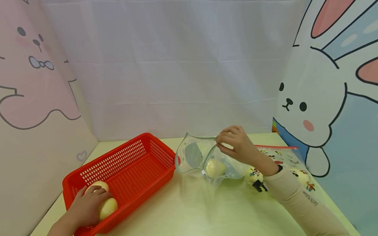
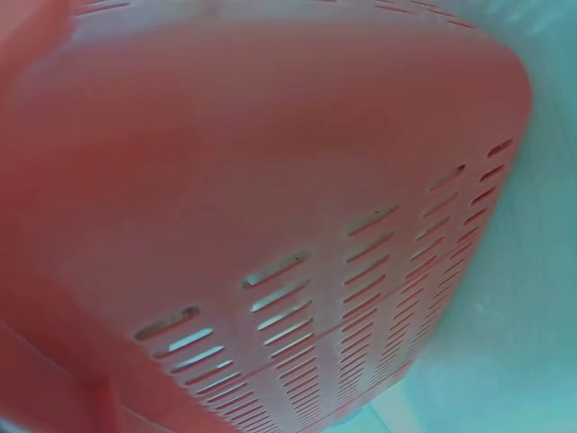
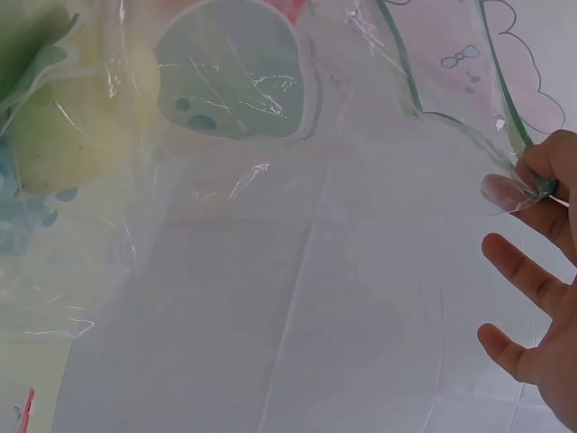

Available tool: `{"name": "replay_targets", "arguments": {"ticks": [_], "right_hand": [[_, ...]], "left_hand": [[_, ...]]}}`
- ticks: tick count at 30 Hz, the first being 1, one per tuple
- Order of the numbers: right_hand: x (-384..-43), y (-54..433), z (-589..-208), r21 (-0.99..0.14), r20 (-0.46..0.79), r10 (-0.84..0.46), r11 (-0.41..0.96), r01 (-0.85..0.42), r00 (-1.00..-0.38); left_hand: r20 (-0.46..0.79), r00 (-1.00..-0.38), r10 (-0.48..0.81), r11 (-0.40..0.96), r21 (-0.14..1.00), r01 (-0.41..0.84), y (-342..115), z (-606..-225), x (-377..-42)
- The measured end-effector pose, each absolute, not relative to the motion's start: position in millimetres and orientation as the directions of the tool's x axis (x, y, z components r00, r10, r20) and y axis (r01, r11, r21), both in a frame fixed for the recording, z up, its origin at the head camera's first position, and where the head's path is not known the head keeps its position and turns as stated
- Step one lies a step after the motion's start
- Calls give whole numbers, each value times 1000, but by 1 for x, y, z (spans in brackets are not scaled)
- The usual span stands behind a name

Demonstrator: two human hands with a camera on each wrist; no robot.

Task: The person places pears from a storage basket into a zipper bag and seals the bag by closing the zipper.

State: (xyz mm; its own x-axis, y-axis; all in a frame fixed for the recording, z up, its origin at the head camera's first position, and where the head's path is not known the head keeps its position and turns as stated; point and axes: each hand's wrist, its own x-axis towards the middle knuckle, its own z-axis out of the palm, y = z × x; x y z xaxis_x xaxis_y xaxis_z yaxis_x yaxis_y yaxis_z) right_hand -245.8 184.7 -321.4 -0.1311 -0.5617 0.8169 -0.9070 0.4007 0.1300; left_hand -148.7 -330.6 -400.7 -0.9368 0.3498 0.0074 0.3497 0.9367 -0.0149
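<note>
Inside the red basket, my left hand (image 1: 90,206) curls its fingers over a smooth, rounded pale yellow fruit (image 1: 108,208). A second pale yellow fruit (image 1: 99,185) peeks out past the fingertips. The thumb is hidden, and the left wrist view shows only the red basket wall (image 2: 225,180). My right hand (image 1: 237,144) pinches the green-edged rim of a clear plastic bag (image 1: 193,154) between thumb and index finger, its other fingers spread in the right wrist view. The bag's mouth gapes toward the basket, and one yellow fruit (image 1: 215,168) lies within.
The red basket (image 1: 141,203) with slotted walls stands at the left of the pale table (image 1: 177,213). Behind my right forearm lies a printed clear bag with a red top strip (image 1: 277,147), with yellow fruit (image 1: 254,174) in it. A white curtain (image 1: 177,72) closes off the back.
</note>
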Motion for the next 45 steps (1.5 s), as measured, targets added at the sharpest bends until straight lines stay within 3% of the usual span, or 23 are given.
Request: {"name": "replay_targets", "arguments": {"ticks": [5, 12, 21, 45], "right_hand": [[-246, 185, -323, 128, 816, -562, 400, -908, -133], [-247, 185, -323, 129, 816, -563, 400, -907, -133], [-247, 182, -321, 133, 817, -564, 389, -912, -121], [-246, 181, -321, 117, 815, -563, 392, -913, -137]], "left_hand": [[23, -928, 371, 929, -26, 370, -330, -400, -150], [150, -903, 403, 915, -67, 397, -331, -393, -149], [252, -902, 350, 936, -63, 346, -326, -364, -150], [536, -688, 489, 841, -81, 535, -258, -314, -152]]}}
